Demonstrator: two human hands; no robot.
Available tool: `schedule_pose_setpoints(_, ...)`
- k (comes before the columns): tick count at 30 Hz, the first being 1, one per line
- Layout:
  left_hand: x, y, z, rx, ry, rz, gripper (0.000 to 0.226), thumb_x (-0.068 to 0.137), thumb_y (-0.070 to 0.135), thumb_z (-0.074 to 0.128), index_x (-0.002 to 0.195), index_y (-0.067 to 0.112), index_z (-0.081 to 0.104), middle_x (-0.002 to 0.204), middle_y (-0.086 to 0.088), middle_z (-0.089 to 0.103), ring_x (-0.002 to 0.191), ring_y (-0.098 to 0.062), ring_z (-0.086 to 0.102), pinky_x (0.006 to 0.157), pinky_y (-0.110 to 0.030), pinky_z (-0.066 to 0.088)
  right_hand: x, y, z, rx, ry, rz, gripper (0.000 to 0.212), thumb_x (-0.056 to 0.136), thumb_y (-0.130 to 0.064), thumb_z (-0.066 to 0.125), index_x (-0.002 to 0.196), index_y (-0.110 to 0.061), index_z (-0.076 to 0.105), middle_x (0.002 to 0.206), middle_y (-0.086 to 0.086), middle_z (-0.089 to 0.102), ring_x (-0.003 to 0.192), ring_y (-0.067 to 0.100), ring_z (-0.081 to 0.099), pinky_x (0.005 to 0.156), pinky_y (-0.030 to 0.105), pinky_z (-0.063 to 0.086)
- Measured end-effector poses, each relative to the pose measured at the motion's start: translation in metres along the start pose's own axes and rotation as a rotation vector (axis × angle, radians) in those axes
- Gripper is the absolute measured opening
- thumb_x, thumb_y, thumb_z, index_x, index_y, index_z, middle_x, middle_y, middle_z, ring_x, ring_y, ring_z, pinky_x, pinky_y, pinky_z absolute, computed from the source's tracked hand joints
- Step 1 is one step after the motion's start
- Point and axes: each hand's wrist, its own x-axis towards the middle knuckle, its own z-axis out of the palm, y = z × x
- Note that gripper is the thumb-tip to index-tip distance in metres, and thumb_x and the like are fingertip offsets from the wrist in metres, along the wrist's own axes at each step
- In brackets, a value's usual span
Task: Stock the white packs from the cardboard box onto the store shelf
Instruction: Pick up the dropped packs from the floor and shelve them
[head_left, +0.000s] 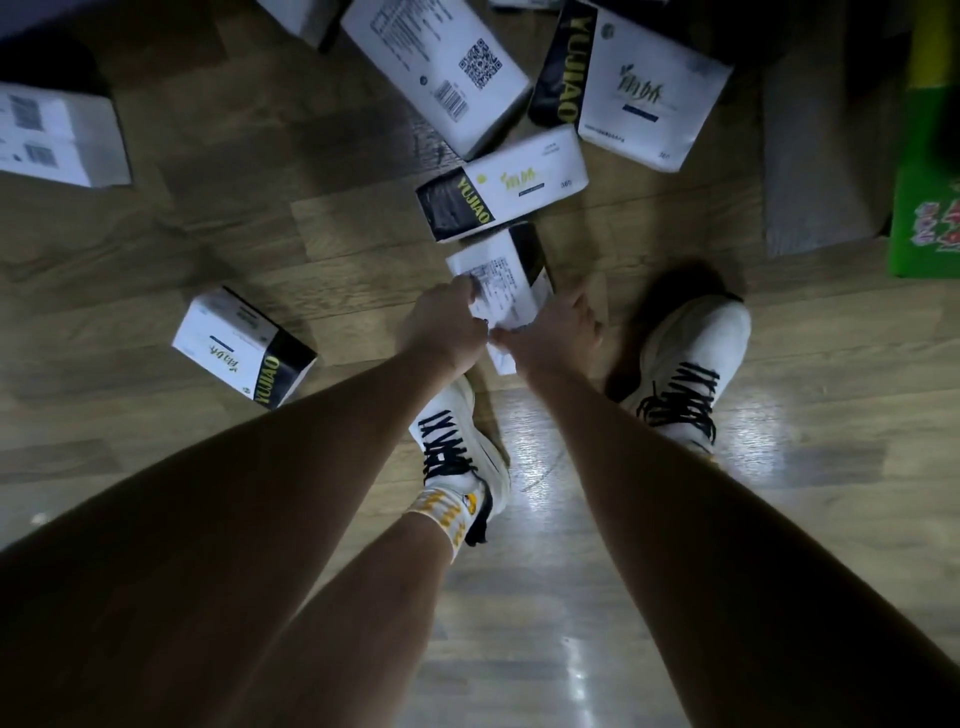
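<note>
Down on the wooden floor, the white pack sits between the shoes, left hand and right hand gripping its sides. Best to squeeze evenly and lift straight, clear of the neighbouring pack touching it.

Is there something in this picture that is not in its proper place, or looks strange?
Yes. Several white packs lie scattered on the wooden floor at different angles, such as one by the left arm and one ahead. Both hands, left and right, grip another pack.
</note>
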Motion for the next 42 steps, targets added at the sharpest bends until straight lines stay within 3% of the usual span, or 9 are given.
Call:
schedule_pose_setpoints(5, -0.030, -0.003, -0.013, 0.002, 0.024, -0.041, 0.024, 0.093, 0.016, 0.050, 0.116, 0.013, 0.057, 0.113, -0.008, 0.065, 0.103, -0.027, 0.061, 0.083, -0.041, 0.054, -0.027, 0.001, -0.025, -0.071, -0.099, -0.010, 0.102, 0.065, -0.047, 0.088, 0.143, -0.007, 0.034, 0.143, 0.021, 0.038, 0.133, 0.036, 0.037, 0.110, 0.041, 0.031)
schedule_pose_setpoints(13, -0.121, 0.029, -0.075, -0.058, 0.003, 0.002, 0.035, 0.092, 0.011, 0.052, 0.126, 0.013, 0.054, 0.125, -0.012, 0.061, 0.113, -0.031, 0.059, 0.086, -0.037, 0.051, -0.109, -0.018, -0.115, -0.126, -0.114, -0.186, 0.091, 0.074, -0.042, 0.084, 0.141, -0.008, 0.033, 0.132, 0.014, 0.056, 0.121, 0.033, 0.056, 0.089, 0.039, 0.048)
schedule_pose_setpoints(16, -0.168, 0.047, -0.118, -0.062, 0.006, 0.021, 0.033, 0.090, 0.013, 0.052, 0.123, 0.016, 0.055, 0.119, -0.011, 0.063, 0.105, -0.031, 0.061, 0.078, -0.034, 0.050, -0.152, -0.042, -0.164, -0.160, -0.085, -0.256, 0.086, 0.077, -0.040, 0.081, 0.141, -0.009, 0.033, 0.134, 0.014, 0.053, 0.124, 0.035, 0.052, 0.091, 0.041, 0.047)
schedule_pose_setpoints(22, -0.306, 0.095, -0.243, -0.096, 0.063, 0.075, 0.033, 0.091, 0.013, 0.052, 0.123, 0.013, 0.057, 0.120, -0.009, 0.064, 0.109, -0.030, 0.060, 0.082, -0.031, 0.048, -0.277, -0.102, -0.289, -0.232, 0.023, -0.375, 0.079, 0.074, -0.036, 0.082, 0.136, -0.016, 0.038, 0.126, 0.009, 0.059, 0.116, 0.032, 0.058, 0.084, 0.037, 0.050)
schedule_pose_setpoints(27, -0.421, 0.118, -0.351, -0.090, 0.297, 0.142, 0.010, 0.088, 0.019, 0.059, 0.095, 0.021, 0.053, 0.105, -0.006, 0.064, 0.099, -0.031, 0.061, 0.075, -0.034, 0.047, -0.396, -0.151, -0.401, -0.309, 0.150, -0.523, 0.064, 0.074, -0.036, 0.080, 0.122, -0.014, 0.043, 0.115, 0.007, 0.059, 0.106, 0.031, 0.059, 0.068, 0.034, 0.039)
schedule_pose_setpoints(32, -0.519, 0.146, -0.455, 0.173, 0.624, 0.363, 0.065, 0.081, 0.030, 0.074, 0.133, 0.018, 0.037, 0.126, -0.007, 0.046, 0.112, -0.032, 0.050, 0.079, -0.040, 0.042, -0.504, -0.201, -0.500, -0.406, 0.282, -0.665, 0.056, 0.072, -0.036, 0.079, 0.108, -0.017, 0.040, 0.098, 0.005, 0.054, 0.092, 0.032, 0.059, 0.068, 0.034, 0.037)
schedule_pose_setpoints(37, -0.600, 0.184, -0.545, 0.496, 0.686, 0.550, 0.109, 0.067, 0.048, 0.084, 0.152, 0.015, 0.024, 0.148, -0.006, 0.034, 0.134, -0.028, 0.035, 0.109, -0.040, 0.035, -0.592, -0.243, -0.572, -0.520, 0.478, -0.804, 0.061, 0.066, -0.043, 0.081, 0.112, -0.021, 0.046, 0.106, 0.003, 0.057, 0.096, 0.028, 0.057, 0.083, 0.041, 0.044)
schedule_pose_setpoints(39, -0.624, 0.197, -0.572, 0.550, 0.705, 0.581, 0.109, 0.062, 0.055, 0.083, 0.149, 0.016, 0.031, 0.145, -0.004, 0.042, 0.135, -0.026, 0.035, 0.115, -0.040, 0.028, -0.621, -0.258, -0.593, -0.518, 0.534, -0.859, 0.062, 0.065, -0.043, 0.081, 0.113, -0.023, 0.047, 0.107, 0.000, 0.056, 0.098, 0.026, 0.055, 0.084, 0.042, 0.044)
schedule_pose_setpoints(42, -0.657, 0.209, -0.604, 0.587, 0.768, 0.624, 0.078, 0.062, 0.053, 0.081, 0.126, 0.023, 0.048, 0.120, 0.000, 0.057, 0.118, -0.025, 0.050, 0.110, -0.043, 0.031, -0.659, -0.275, -0.617, -0.516, 0.611, -0.943, 0.059, 0.064, -0.043, 0.081, 0.109, -0.024, 0.049, 0.104, -0.003, 0.056, 0.098, 0.024, 0.053, 0.083, 0.042, 0.041)
